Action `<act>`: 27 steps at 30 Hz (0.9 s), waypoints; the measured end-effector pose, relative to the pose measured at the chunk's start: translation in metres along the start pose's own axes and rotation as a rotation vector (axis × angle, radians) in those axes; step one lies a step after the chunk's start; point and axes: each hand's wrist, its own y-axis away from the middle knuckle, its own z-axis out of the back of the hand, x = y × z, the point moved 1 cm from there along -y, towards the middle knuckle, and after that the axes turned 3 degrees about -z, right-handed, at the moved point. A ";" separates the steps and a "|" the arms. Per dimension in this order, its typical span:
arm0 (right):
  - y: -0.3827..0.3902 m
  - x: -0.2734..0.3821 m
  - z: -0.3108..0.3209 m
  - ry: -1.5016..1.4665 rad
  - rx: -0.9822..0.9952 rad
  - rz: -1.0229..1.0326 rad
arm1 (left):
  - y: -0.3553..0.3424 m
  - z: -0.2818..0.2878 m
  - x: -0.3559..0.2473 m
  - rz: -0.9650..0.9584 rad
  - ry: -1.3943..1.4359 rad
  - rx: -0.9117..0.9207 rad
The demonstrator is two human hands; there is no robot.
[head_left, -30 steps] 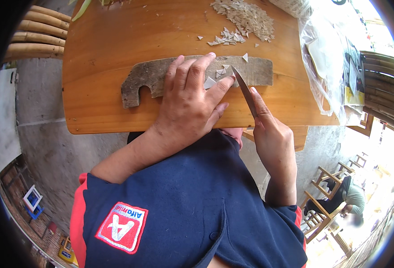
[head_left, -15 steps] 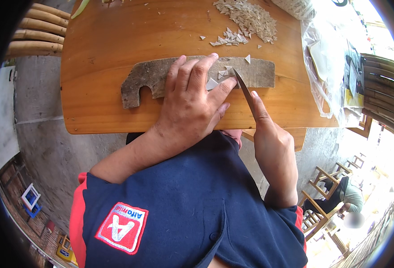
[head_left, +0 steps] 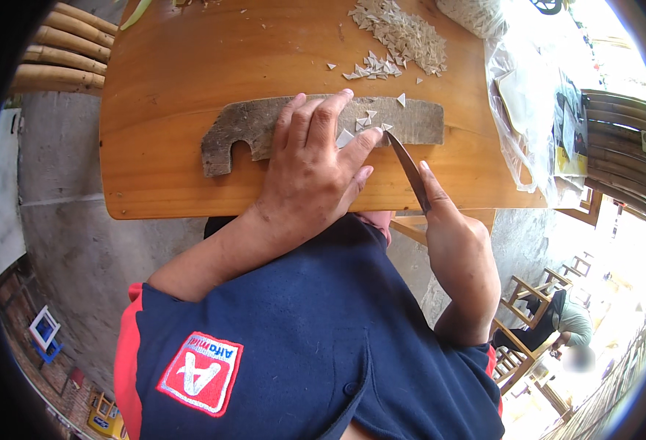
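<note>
A worn wooden board [head_left: 418,123] with a notch lies along the table's near side. My left hand [head_left: 312,150] rests over it, fingers stretched across the wood, its thumb pinning a white flat piece [head_left: 345,138] that is mostly hidden beneath. Small white triangles [head_left: 365,121] lie beside the thumb, and another triangle [head_left: 401,100] sits at the board's far edge. Wrapped round a dark-bladed knife [head_left: 409,167], my right hand [head_left: 459,242] has its thumb along the top of the handle. The blade tip is close to the left thumb tip, by a small triangle.
On the wooden table [head_left: 184,66], a heap of white triangles [head_left: 404,37] stands far right, with a filled plastic bag [head_left: 477,16] behind. A clear plastic bag [head_left: 514,139] hangs over the right edge. Bamboo rails [head_left: 59,55] flank the table. A person [head_left: 572,323] sits at lower right.
The knife and my right hand have drawn back slightly, down and to the right. A further small triangle shows by the blade tip. My left hand has barely moved.
</note>
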 end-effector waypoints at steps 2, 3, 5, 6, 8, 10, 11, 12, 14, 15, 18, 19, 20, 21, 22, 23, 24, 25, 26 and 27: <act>0.002 -0.005 -0.003 -0.119 -0.026 -0.007 | 0.001 0.000 0.001 0.014 0.005 0.010; 0.003 -0.008 -0.005 -0.185 -0.052 -0.008 | 0.001 0.000 0.000 0.012 0.004 0.017; 0.003 -0.012 -0.010 -0.256 -0.092 0.003 | 0.000 0.000 0.000 0.001 0.001 0.032; 0.002 -0.013 -0.012 -0.261 -0.105 0.015 | -0.001 0.001 0.000 -0.020 -0.005 0.039; 0.001 -0.014 -0.014 -0.288 -0.100 -0.013 | -0.001 0.002 0.000 -0.065 -0.020 0.052; 0.000 -0.013 -0.018 -0.334 -0.062 -0.092 | -0.002 0.000 0.000 -0.069 -0.033 0.063; -0.001 -0.009 -0.019 -0.344 -0.039 -0.113 | -0.002 0.000 0.000 -0.072 -0.041 0.070; -0.002 -0.004 -0.018 -0.354 -0.016 -0.134 | -0.002 0.000 0.000 -0.055 -0.040 0.070; -0.004 0.002 -0.024 -0.373 -0.020 -0.102 | -0.001 -0.001 0.000 -0.020 -0.031 0.070; -0.005 0.003 -0.030 -0.381 -0.047 -0.050 | -0.001 -0.001 0.000 -0.004 -0.032 0.062; -0.007 0.006 -0.029 -0.390 -0.106 -0.002 | -0.001 0.000 0.001 0.025 -0.030 0.044; -0.008 0.006 -0.027 -0.390 -0.122 -0.003 | -0.001 0.000 0.001 0.020 -0.023 0.045; -0.009 0.003 -0.026 -0.377 -0.162 -0.025 | -0.002 0.001 0.001 0.014 -0.013 0.044; -0.011 -0.002 -0.026 -0.364 -0.202 -0.046 | -0.002 0.002 0.001 0.011 -0.015 0.040; -0.014 -0.007 -0.024 -0.350 -0.241 -0.066 | -0.003 0.003 0.000 0.008 -0.017 0.036; -0.018 -0.010 -0.023 -0.348 -0.224 -0.098 | -0.004 0.003 -0.001 0.005 -0.019 0.031; -0.023 -0.012 -0.021 -0.347 -0.206 -0.130 | -0.006 0.003 -0.002 0.012 -0.008 0.030; -0.025 -0.014 -0.020 -0.345 -0.188 -0.161 | -0.010 0.004 -0.002 0.020 0.004 0.030; -0.026 -0.013 -0.020 -0.342 -0.168 -0.166 | -0.012 0.005 -0.002 0.032 0.014 0.030; -0.027 -0.012 -0.020 -0.340 -0.147 -0.172 | -0.015 0.005 -0.002 0.034 -0.009 0.026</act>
